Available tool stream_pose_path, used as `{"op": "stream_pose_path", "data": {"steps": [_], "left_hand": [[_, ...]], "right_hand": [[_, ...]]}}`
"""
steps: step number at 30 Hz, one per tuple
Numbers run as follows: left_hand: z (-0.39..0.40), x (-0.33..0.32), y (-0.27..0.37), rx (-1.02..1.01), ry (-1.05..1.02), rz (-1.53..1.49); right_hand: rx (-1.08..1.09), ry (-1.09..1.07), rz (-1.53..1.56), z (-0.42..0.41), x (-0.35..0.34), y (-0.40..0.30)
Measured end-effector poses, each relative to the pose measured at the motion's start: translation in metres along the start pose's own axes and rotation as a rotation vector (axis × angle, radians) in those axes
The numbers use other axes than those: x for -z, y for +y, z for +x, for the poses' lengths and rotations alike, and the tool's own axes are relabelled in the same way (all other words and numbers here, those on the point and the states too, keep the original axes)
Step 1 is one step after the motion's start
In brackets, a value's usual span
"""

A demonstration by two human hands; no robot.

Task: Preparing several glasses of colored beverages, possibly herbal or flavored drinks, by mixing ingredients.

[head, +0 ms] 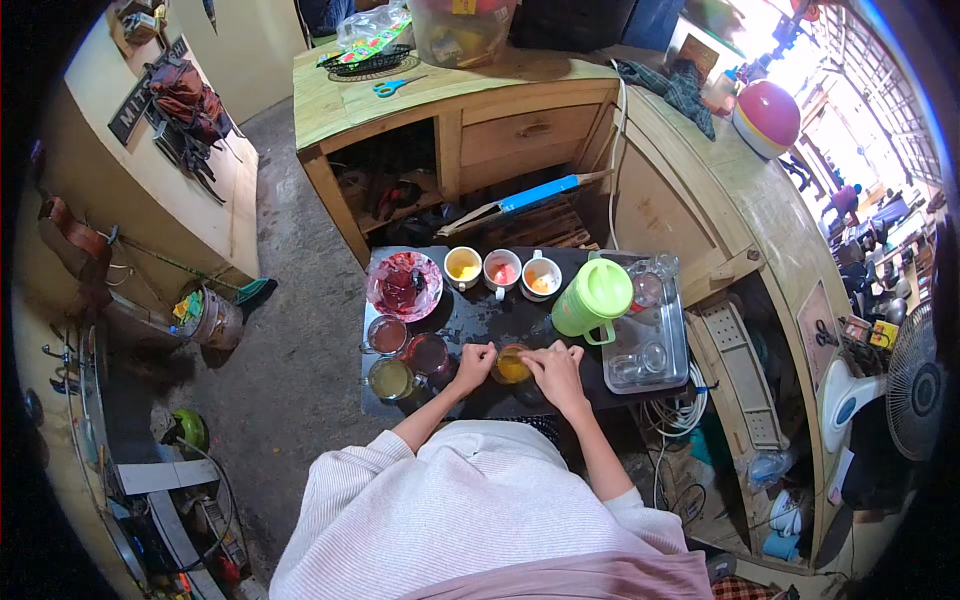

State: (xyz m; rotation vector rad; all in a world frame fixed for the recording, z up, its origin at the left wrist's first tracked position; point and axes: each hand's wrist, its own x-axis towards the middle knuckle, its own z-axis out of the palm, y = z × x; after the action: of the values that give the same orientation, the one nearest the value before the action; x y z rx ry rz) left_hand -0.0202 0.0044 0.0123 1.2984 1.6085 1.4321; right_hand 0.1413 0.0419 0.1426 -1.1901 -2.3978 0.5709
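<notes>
On the dark low table [480, 401], a glass of yellow-orange liquid [511, 365] stands between my hands. My right hand [556, 373] is over its right rim with fingers bent; whether it holds something thin there is too small to tell. At the glass's left side, my left hand [475, 367] is curled, and what its fingers hold cannot be made out. To the left stand a glass of dark red liquid [427, 352], a glass mug of brownish-red liquid [388, 335] and a glass mug of greenish liquid [391, 379]. Three white mugs [463, 268] with coloured contents stand behind.
A green lidded plastic pitcher [594, 297] stands right of the mugs, beside a clear plastic tray [646, 379] holding empty glassware. A pink-patterned bowl [405, 286] with dark red contents sits at the back left. Behind is a wooden counter [536, 94] bearing blue-handled scissors [390, 87].
</notes>
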Motion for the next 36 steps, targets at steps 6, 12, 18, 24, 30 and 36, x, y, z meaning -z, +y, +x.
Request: {"op": "stream_pose_path", "data": {"steps": [6, 12, 18, 24, 30, 36], "left_hand": [[-0.002, -0.001, 0.000, 0.012, 0.013, 0.005], [-0.004, -0.002, -0.004, 0.029, 0.022, -0.007], [-0.002, -0.001, -0.003, 0.022, 0.002, -0.013], [-0.002, 0.002, -0.002, 0.033, -0.019, -0.034], [-0.001, 0.003, 0.002, 0.034, -0.028, -0.022], [-0.002, 0.003, 0.002, 0.038, -0.024, -0.040]], "right_hand": [[-0.022, -0.089, 0.004, 0.003, 0.004, 0.002], [0.017, -0.218, 0.047, 0.005, 0.008, -0.002], [0.017, -0.227, -0.020, 0.002, 0.003, 0.006], [0.037, -0.086, 0.006, 0.000, 0.002, 0.006], [-0.043, -0.013, 0.070, 0.001, 0.006, -0.001], [-0.072, -0.129, 0.036, -0.001, 0.004, 0.001]]}}
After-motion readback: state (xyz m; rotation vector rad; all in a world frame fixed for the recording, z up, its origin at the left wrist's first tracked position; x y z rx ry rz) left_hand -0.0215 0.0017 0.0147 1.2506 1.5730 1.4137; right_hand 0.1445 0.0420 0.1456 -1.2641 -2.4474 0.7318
